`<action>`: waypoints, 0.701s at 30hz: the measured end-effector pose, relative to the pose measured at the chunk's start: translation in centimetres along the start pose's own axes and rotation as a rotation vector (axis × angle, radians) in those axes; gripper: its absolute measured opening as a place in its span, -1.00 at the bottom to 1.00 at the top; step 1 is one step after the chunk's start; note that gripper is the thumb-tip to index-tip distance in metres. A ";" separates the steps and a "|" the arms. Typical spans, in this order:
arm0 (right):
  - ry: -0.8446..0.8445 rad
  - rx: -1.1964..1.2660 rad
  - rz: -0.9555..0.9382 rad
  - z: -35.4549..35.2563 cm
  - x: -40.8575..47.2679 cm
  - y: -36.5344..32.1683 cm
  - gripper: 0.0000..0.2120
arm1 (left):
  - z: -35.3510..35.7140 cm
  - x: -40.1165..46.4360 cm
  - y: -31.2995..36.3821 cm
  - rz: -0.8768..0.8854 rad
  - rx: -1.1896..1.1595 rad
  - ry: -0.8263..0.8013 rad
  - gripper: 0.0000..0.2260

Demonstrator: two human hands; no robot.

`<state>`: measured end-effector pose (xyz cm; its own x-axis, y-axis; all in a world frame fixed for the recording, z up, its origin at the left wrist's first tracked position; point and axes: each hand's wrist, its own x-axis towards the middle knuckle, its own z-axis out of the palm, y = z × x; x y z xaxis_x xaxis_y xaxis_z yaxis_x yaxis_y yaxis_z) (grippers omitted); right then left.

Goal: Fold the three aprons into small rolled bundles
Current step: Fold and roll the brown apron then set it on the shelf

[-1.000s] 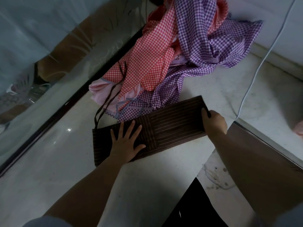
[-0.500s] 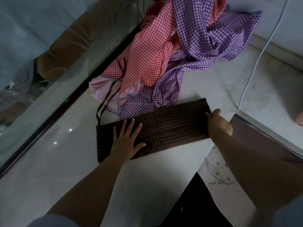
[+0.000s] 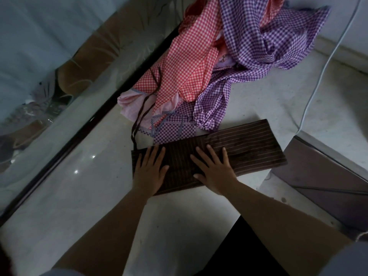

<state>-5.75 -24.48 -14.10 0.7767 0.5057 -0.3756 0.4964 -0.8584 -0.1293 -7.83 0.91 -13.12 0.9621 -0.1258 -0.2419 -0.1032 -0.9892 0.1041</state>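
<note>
Brown striped apron (image 3: 249, 148), folded strip, long axis left-right

Pale, glossy marble-like surface (image 3: 83, 200), catching small bright glints of light near its left side. Bordered on the left by a dark, narrow strip (image 3: 65, 148) running diagonally. Beyond that, a reflective glass panel (image 3: 49, 62) mirroring brownish shapes and pale grey. At upper right, a white wall (image 3: 344, 22) with a thin white cable (image 3: 326, 62) trailing down across the stone. At right, a lower brown panel (image 3: 326, 172) edged in pale metal. Dim, soft lighting throughout.
</note>
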 end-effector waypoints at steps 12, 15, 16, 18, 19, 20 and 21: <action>0.008 -0.128 -0.096 -1.0 -0.8 3.8 -0.48 | -1.6 0.8 -5.6 0.053 0.211 0.003 -0.47; -0.014 -0.112 -0.099 -1.6 -1.1 2.9 -0.23 | -1.6 0.9 -5.1 0.107 0.233 0.016 -0.52; -0.015 -0.094 -0.116 -1.5 -1.1 2.3 -0.22 | -1.7 1.0 -5.0 0.105 0.224 -0.005 -0.50; -0.037 -0.039 -0.104 -1.0 -1.1 1.7 -0.37 | -2.1 0.9 -4.6 0.100 0.177 -0.066 -0.42; -0.054 -0.004 -0.072 -0.9 -1.1 1.6 -0.43 | -2.7 0.9 -4.4 0.063 0.126 -0.124 -0.42; -0.079 0.014 -0.046 -0.9 -1.1 1.5 -0.41 | -3.4 1.0 -4.4 -0.031 0.051 -0.202 -0.46; -0.103 0.019 -0.042 -0.9 -1.1 1.4 -0.37 | -4.1 1.3 -4.6 -0.146 -0.032 -0.302 -0.51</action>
<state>-5.55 -26.12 -13.08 0.7110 0.5306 -0.4614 0.5193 -0.8386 -0.1642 -5.10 5.64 -9.92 0.8473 -0.0047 -0.5311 0.0425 -0.9961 0.0767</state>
